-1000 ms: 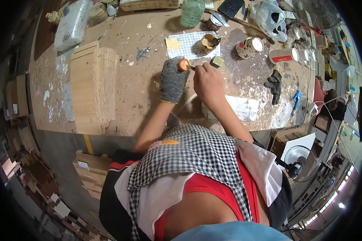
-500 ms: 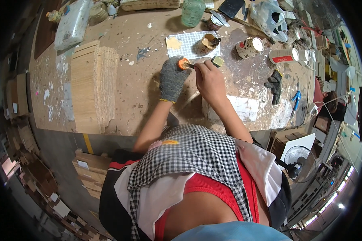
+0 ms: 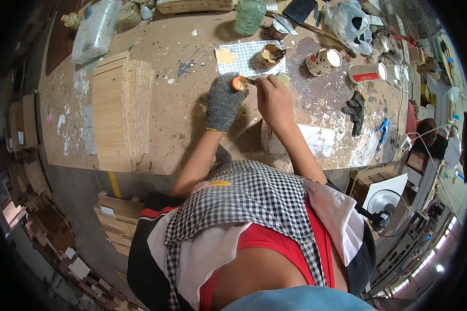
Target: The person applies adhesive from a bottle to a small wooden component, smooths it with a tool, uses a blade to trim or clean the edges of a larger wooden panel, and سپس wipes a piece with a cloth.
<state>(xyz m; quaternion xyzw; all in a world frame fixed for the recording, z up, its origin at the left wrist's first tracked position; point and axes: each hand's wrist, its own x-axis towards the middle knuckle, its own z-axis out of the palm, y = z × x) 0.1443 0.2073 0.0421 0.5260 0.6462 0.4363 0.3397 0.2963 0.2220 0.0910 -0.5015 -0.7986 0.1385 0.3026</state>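
Observation:
My left hand [image 3: 223, 109], in a grey knit glove, is closed around a small orange-rimmed cup [image 3: 239, 83] with tan paste inside. Bare, my right hand [image 3: 276, 106] pinches a thin dark spatula-like tool [image 3: 250, 81], its tip by the cup's rim; the rest is hidden by the fingers. Just beyond both hands lies a patterned sheet [image 3: 238, 56] with a tan smear. On that sheet stands an open tin [image 3: 264, 62] smeared with brown, a dark blade resting in it. A small greenish block [image 3: 283, 79] sits behind my right fingers.
Stacked wood panels [image 3: 110, 111] lie to the left. Toward the right are a paint-spattered can [image 3: 319, 63], a white-and-red cup [image 3: 365, 73], a dark glove [image 3: 354, 111] and a blue-handled tool [image 3: 383, 129]. A green jar [image 3: 250, 18] and a plastic bag [image 3: 347, 26] stand at the back.
My right hand has shifted slightly right, drawing the tool back toward the cup's rim. The cup's opening shows more plainly, and my left hand has hardly moved.

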